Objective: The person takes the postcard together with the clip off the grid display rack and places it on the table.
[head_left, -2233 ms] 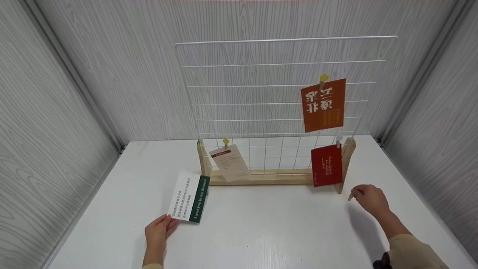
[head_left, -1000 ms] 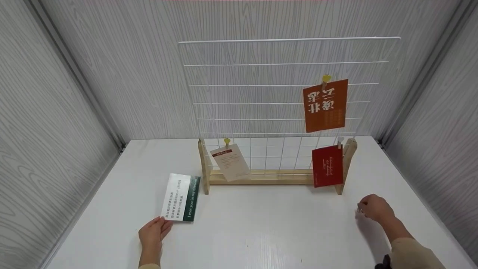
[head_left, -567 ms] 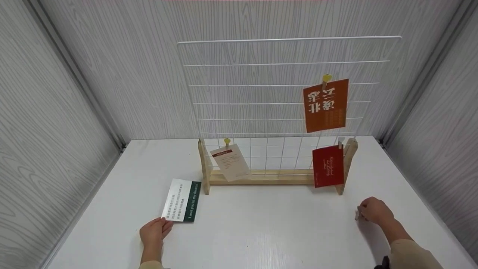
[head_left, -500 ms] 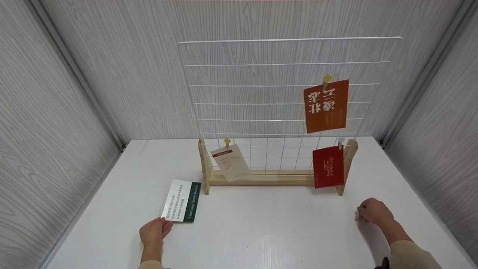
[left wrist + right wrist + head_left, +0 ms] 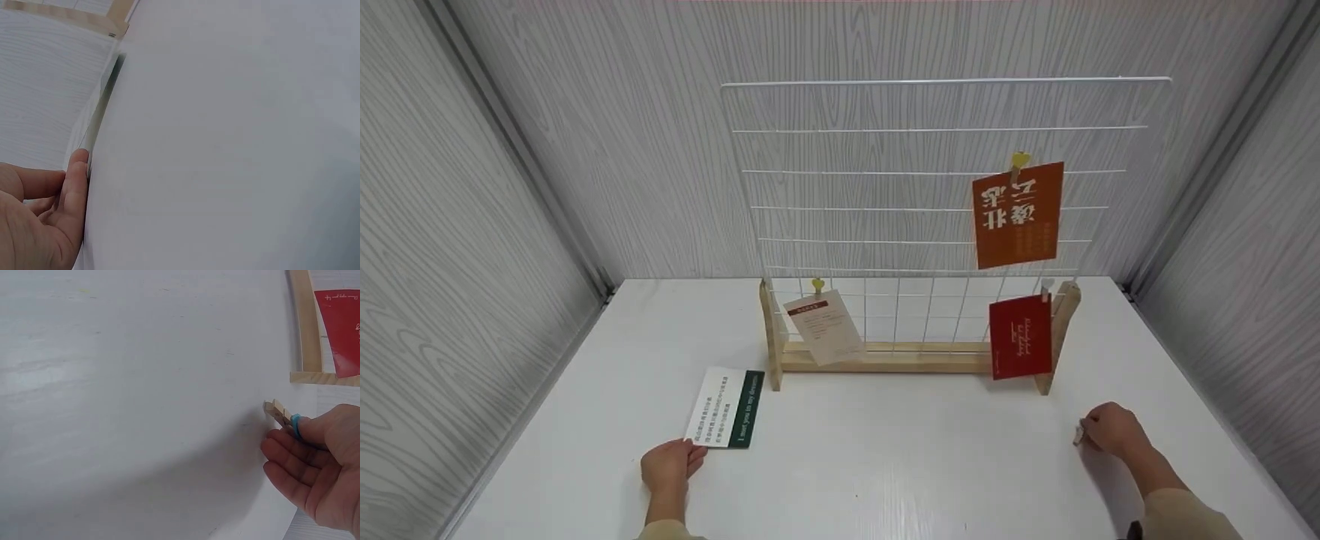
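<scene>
Finger and thumb of the left hand (image 5: 666, 466) pinch a white and green card (image 5: 720, 409) by its near left corner. The rest of the card sticks out ahead of the hand and a bit to the right. Its long side runs away from the person, with the green strip (image 5: 746, 409) along the right edge. Its far right corner comes close to the left foot (image 5: 772, 345) of the rack (image 5: 915, 366). I cannot tell if the card touches the table (image 5: 870, 450).

Far over on the other side, the right hand (image 5: 1112, 429) pinches a small wooden peg (image 5: 278, 412) by its blue end (image 5: 295, 423). The plain end pokes out past the fingertips. So the peg is well to the right of the card, and the two are far apart. The rack stands past both hands, in the space between them, and neither hand touches it.

On the rack, a cream card (image 5: 826, 334) hangs low on the left, tilted. A red card (image 5: 1020, 337) hangs low on the right, nearest the right hand. An orange card (image 5: 1018, 217) hangs above the red one. Behind it all is a grey wall (image 5: 660, 150).
</scene>
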`<state>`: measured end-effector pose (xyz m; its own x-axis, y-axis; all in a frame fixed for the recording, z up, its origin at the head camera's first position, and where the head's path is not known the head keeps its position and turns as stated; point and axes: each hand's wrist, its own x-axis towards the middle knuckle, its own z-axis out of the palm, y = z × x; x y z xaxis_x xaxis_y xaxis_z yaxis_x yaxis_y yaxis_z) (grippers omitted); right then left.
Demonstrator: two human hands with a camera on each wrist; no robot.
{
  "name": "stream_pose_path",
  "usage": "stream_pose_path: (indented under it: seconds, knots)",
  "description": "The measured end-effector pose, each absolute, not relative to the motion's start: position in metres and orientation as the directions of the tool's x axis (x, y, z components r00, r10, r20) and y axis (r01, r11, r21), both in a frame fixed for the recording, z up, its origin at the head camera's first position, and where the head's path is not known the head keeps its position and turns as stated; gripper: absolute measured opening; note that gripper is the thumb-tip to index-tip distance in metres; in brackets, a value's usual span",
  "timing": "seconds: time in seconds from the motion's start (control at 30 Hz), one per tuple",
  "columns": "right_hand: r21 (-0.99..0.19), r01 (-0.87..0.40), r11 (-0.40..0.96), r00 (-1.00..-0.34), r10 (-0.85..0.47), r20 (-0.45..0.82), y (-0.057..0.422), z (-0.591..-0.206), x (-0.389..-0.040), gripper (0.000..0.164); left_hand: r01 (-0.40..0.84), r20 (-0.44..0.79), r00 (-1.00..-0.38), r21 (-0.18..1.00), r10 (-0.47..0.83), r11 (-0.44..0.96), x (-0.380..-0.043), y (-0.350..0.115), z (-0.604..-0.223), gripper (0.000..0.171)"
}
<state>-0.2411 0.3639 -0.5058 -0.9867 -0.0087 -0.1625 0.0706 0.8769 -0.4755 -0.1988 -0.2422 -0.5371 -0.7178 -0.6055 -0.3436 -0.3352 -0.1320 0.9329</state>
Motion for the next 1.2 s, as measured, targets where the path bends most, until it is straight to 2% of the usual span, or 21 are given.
stream_pose_path:
  seconds: [0.27,0.37,0.47,0.8,1.2]
  knots:
    - [-0.599,0.162,0.784,-0.982,0.069,-0.176,0.369,-0.511,-0.238,0.021,-0.357,-0.231,-0.694,0.933,-0.682,0.047,-0.213,-0.251,-0.572,0.022]
    - [-0.636,0.203,0.745,-0.976,0.103,-0.191,0.371,-0.513,-0.238,0.021,-0.370,-0.227,-0.687,0.927,-0.690,0.064,-0.215,-0.254,-0.578,0.023]
    - [-0.656,0.233,0.718,-0.970,0.120,-0.213,0.371,-0.514,-0.237,0.021,-0.374,-0.248,-0.688,0.927,-0.682,0.039,-0.210,-0.251,-0.568,0.025]
    - [-0.673,0.241,0.699,-0.969,0.136,-0.205,0.369,-0.514,-0.237,0.019,-0.374,-0.255,-0.691,0.927,-0.676,0.033,-0.198,-0.241,-0.538,0.023]
    - [-0.578,0.166,0.799,-0.986,0.121,-0.115,0.367,-0.514,-0.234,0.018,-0.409,-0.240,-0.703,0.906,-0.670,0.105,-0.196,-0.243,-0.537,0.025]
